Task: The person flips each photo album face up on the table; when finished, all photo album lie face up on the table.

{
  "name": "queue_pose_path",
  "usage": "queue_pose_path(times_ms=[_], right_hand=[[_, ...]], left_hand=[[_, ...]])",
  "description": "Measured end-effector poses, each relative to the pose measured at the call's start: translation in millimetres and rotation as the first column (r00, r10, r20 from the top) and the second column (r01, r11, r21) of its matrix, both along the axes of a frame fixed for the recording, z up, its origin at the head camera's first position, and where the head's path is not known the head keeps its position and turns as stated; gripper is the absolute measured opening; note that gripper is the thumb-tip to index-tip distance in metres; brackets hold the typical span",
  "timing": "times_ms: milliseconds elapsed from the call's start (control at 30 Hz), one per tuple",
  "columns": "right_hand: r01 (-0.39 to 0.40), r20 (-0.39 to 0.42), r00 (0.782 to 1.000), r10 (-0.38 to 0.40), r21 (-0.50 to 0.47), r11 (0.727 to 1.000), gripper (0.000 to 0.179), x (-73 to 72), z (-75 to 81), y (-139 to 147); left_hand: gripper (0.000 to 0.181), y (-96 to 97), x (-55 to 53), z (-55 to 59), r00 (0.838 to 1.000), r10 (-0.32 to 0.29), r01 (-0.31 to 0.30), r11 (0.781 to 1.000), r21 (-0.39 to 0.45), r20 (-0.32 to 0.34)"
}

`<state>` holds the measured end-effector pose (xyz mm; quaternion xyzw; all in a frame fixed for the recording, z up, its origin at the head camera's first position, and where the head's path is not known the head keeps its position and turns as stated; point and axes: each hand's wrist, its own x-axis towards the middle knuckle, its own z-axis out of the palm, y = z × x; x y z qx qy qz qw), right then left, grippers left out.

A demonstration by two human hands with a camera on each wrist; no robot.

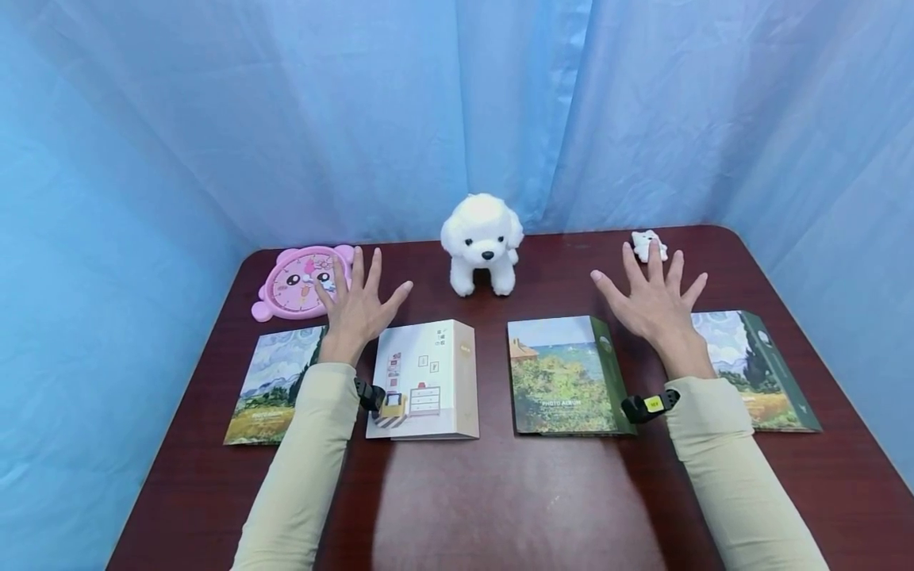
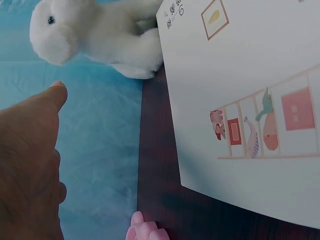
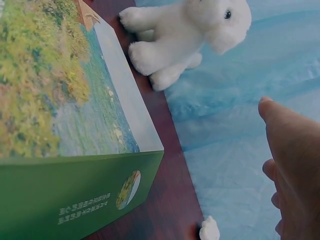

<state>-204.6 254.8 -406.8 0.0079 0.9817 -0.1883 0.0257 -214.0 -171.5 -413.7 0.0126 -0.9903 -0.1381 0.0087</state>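
White toy dog (image 1: 482,238) stands far centre on the table (image 1: 493,503). Left hand (image 1: 353,313) spread wide by far-left clock (image 1: 289,295), right hand (image 1: 653,308) spread by far-right figurine (image 1: 641,247).

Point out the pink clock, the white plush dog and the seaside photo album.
Pink clock (image 1: 291,292): head view, on its dial.
White plush dog (image 1: 482,244): head view, on its face.
Seaside photo album (image 1: 564,377): head view, on its front cover.
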Motion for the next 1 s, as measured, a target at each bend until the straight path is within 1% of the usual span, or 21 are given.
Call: queue_pose_path(times_ms=[133, 500, 667, 767, 867, 933, 1000], right_hand=[[0.002, 0.002, 1.000, -0.002, 0.002, 1.000, 0.087, 1.0, -0.1, 2], [-0.003, -0.009, 1.000, 0.003, 0.000, 1.000, 0.087, 1.4, 2.3, -2], [-0.001, -0.008, 1.000, 0.001, -0.003, 1.000, 0.087, 1.9, 4.2, -2], [0.002, -0.018, 1.000, -0.002, -0.005, 1.000, 0.086, 2.0, 4.3, -1], [0.002, -0.057, 0.998, -0.003, -0.016, 1.000, 0.085, 1.9, 4.5, -2], [-0.005, -0.103, 0.995, 0.002, -0.028, 1.000, 0.084, 1.5, 5.1, -3], [-0.020, -0.162, 0.987, 0.012, -0.046, 0.999, 0.084, 1.1, 6.5, -7]], left_hand=[[0.088, 0.8, 1.0, -0.1, 1.000, -0.002, 0.002, 1.000, 0.000, 0.012], [0.089, -3.4, 1.0, -0.6, 1.000, -0.005, 0.005, 1.000, -0.001, 0.007], [0.089, -4.2, 0.0, -0.1, 1.000, -0.010, 0.010, 1.000, 0.009, 0.001], [0.088, -5.3, -0.2, 0.7, 1.000, -0.019, 0.018, 0.999, 0.031, 0.005], [0.088, -7.2, -0.5, 2.6, 0.999, -0.031, 0.030, 0.998, 0.062, 0.021], [0.087, -9.0, -0.9, 5.4, 0.999, -0.042, 0.040, 0.995, 0.089, 0.028], [0.085, -11.5, -1.2, 8.4, 0.998, -0.055, 0.052, 0.992, 0.119, 0.024]])
